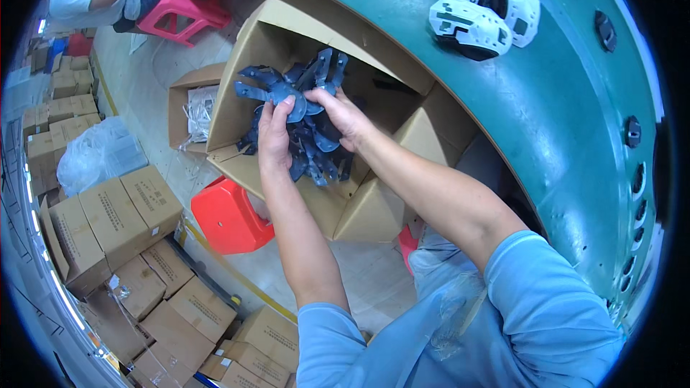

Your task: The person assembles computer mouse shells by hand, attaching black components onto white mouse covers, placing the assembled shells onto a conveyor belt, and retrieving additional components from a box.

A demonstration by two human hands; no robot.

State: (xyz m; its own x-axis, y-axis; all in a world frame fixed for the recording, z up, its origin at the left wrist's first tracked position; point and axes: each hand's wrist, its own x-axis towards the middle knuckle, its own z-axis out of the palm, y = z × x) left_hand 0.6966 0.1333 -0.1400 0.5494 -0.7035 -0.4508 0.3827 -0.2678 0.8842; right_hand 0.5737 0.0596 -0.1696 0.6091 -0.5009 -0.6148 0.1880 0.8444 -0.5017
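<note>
Both of my hands reach into an open cardboard box (241, 97) beside the green table. My left hand (274, 135) is closed, its thumb pressed on a dark blue-grey pronged plastic part (293, 108). Just to its right, my right hand (345, 119) is closed on another pronged plastic part (325, 75) of the same colour; the fingers beneath are hidden. The two parts touch or overlap. Below them in the box lies a pile of similar dark pronged parts (310, 154), partly covered by my hands.
White-and-black shell pieces (471, 27) and small black parts (605, 31) lie on the curved green table (560, 122). A red stool (228, 217) stands left of the box. Stacked cartons (115, 212) fill the lower left. A smaller box (180, 111) holds clear plastic. Another person sits on a pink stool (183, 16).
</note>
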